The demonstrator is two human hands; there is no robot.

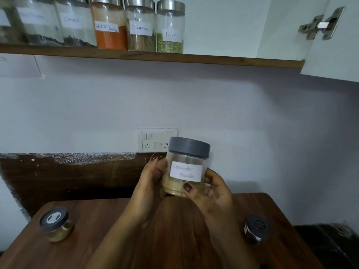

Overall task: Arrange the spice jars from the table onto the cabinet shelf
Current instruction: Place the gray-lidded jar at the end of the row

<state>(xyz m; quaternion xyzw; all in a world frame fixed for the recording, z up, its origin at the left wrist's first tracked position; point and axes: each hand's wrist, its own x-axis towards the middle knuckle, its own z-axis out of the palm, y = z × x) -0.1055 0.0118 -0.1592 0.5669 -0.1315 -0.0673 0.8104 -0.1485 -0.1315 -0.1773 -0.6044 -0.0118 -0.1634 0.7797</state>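
Note:
A clear jar with a grey lid and a label reading coriander powder is held upright above the wooden table. My left hand grips its left side and my right hand grips its right side, thumb across the front. Two more grey-lidded jars stand on the table: one with pale powder at the left, a dark one at the right. On the cabinet shelf above stand several steel-lidded jars, among them cloves, red chilli powder, cinnamon and fennel.
The shelf is bare to the right of the fennel jar. A white cabinet door hangs open at the upper right, with a metal hinge. A switch and socket plate is on the wall behind the held jar. A dark object lies beside the table's right edge.

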